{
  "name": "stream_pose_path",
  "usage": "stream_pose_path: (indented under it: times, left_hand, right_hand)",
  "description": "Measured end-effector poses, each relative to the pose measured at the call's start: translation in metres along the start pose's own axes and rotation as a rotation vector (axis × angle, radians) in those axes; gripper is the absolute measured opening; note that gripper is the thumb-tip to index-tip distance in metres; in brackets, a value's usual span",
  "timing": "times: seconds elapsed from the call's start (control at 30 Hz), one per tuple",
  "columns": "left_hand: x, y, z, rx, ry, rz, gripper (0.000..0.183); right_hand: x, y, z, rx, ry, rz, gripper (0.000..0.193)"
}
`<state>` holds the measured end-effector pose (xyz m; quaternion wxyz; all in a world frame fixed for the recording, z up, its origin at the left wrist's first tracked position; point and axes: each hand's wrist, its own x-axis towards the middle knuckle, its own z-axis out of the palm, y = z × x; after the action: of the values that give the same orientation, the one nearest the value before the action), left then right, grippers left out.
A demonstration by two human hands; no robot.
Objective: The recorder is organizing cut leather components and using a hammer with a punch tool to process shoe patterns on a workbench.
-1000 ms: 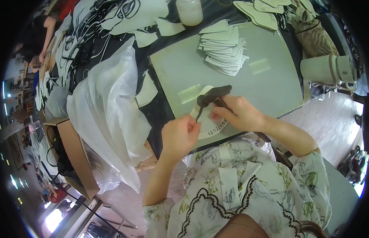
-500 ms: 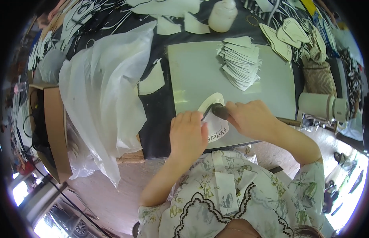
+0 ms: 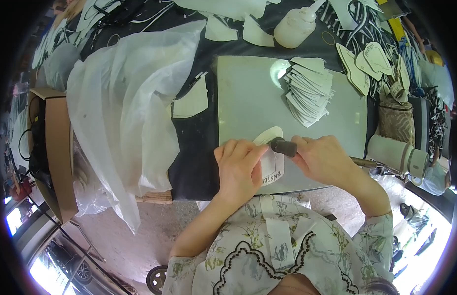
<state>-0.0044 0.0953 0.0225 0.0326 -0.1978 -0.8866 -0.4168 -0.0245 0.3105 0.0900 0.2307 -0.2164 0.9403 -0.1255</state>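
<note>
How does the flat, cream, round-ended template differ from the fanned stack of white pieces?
The template bears dark lettering; the stack shows none. The template lies close, at the left hand; the stack lies farther off, untouched. The template has a rounded end; the stack spreads in many angular layers. Both rest on the grey-green board.

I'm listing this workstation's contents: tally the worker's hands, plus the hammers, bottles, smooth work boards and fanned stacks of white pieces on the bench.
Left hand and right hand: 2
Hammer: 1
Bottle: 1
Work board: 1
Fanned stack: 1
Total: 6
</note>
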Motion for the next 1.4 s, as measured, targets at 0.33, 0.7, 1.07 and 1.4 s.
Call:
stream_pose_path:
  times: [0.33,0.7,1.07,1.4]
  left_hand:
    - [-0.002,-0.008,0.003,0.112,-0.038,0.235,0.029]
    - [-0.001,-0.008,0.0,0.102,-0.056,0.226,0.029]
    - [-0.015,0.006,0.011,0.054,0.111,0.041,0.028]
    - [-0.02,0.01,0.016,0.22,0.098,0.097,0.03]
  right_hand:
    - [0.005,0.002,-0.014,-0.004,0.056,-0.069,0.025]
    - [0.01,0.009,-0.006,-0.092,0.023,-0.115,0.029]
    - [0.005,0.004,0.005,-0.082,0.027,-0.035,0.023]
    - [0.004,0.003,0.005,-0.074,0.022,-0.018,0.022]
